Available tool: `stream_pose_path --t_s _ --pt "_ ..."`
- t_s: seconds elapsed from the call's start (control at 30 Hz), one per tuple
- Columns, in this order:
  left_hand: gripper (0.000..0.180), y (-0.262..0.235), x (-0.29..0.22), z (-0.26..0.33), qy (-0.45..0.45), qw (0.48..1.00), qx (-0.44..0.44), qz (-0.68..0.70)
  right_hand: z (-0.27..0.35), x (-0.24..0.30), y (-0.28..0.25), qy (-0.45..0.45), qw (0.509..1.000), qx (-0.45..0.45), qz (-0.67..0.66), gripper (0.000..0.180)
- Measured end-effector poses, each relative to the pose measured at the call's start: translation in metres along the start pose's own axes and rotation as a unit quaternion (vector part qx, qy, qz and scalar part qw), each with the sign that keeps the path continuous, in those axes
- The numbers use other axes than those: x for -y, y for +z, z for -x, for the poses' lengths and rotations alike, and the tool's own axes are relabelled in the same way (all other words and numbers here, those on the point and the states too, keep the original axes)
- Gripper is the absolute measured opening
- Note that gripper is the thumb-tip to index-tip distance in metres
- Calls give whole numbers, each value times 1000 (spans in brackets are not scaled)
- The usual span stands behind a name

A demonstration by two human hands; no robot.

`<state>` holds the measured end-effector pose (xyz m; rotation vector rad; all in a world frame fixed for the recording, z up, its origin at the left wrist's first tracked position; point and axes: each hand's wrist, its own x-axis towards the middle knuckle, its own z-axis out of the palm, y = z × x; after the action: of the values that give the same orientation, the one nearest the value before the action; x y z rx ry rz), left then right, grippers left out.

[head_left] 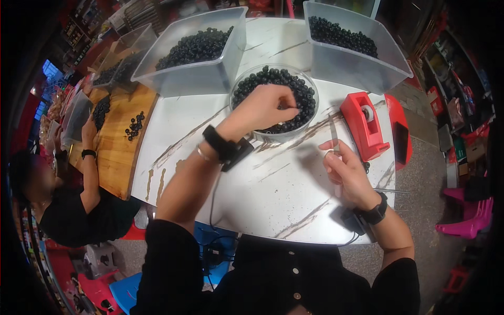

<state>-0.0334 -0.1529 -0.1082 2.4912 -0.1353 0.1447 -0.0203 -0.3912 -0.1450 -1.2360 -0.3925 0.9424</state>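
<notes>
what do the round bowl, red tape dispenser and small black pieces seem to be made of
Round bowl: probably clear, smooth plastic, since its wall is see-through; glass is possible.
Red tape dispenser: likely hard, semi-gloss plastic, judging by its even colour and moulded-looking shape.
Small black pieces: somewhat shiny, with small highlights; perhaps plastic, but the look leaves it open.

Left hand near 1 o'clock, curled; left forearm slants from 7 o'clock. Right hand near 3 o'clock, half-curled.
</notes>
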Motion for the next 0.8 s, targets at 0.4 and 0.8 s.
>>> stream_pose_path --t_s 0.4,0.8 --pt "21 71 -31 55 -24 775 20 632 2 2 20 -54 998 -28 -6 19" --pt "17 84 -25 58 -72 775 -6 628 -2 0 10 -17 999 -4 -31 13"
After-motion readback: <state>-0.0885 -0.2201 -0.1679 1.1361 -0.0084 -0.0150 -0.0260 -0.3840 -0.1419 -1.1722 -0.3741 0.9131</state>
